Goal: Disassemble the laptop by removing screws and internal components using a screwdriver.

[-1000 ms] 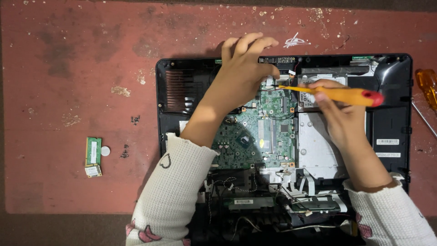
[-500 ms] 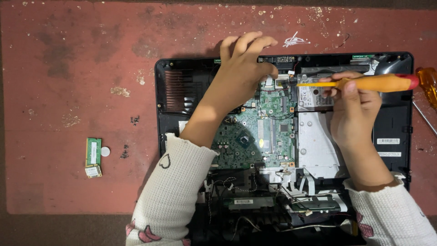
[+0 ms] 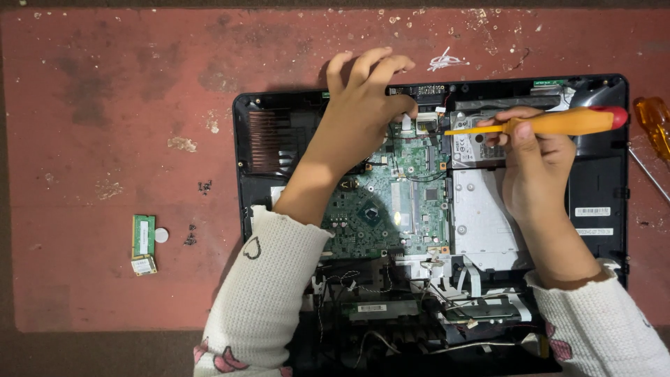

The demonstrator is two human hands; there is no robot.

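Opened laptop (image 3: 600,181), black shell, lies flat on red counter (image 3: 105,84), green circuit board (image 3: 387,202) exposed at centre. L hand (image 3: 363,112) rests on upper edge of board, fingers curled loosely, gripping nothing clearly visible. R hand (image 3: 534,164) closed around yellow screwdriver (image 3: 558,123) w/ red cap; tip points left toward top of board, just beside silver drive (image 3: 481,216). Small green memory module (image 3: 144,236) + coin cell (image 3: 161,235) lie well apart to left. Second orange screwdriver (image 3: 652,129) at right edge.
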